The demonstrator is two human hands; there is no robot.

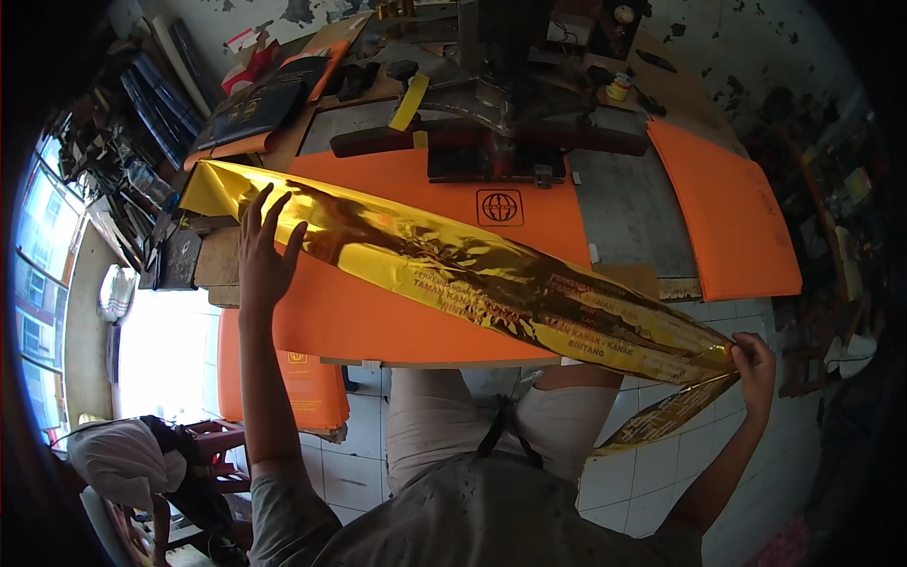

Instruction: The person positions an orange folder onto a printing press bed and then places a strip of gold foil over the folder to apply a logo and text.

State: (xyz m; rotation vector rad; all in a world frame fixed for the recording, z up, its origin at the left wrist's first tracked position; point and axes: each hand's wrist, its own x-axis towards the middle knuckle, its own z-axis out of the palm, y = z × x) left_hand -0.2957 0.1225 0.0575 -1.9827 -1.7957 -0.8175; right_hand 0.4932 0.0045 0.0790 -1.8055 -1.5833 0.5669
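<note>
A long strip of shiny gold foil (453,255) stretches slantwise across the work table, from far left to near right. Printed lettering marks its lower right half. My left hand (265,241) lies against the strip near its left end, fingers spread and straight. At the other end, my right hand (753,364) pinches the foil, and a loose tail of it hangs below toward the floor. Under the foil lies a large orange sheet (378,317) with a black round emblem in a square. A dark metal press (501,123) stands over the sheet's far edge.
A stack of orange sheets (732,213) lies on the table's right. More orange sheets (307,392) are stacked low at the left. Dark folders (260,99) and a small yellow tin (619,87) sit farther back. Another person (132,463) is at the lower left.
</note>
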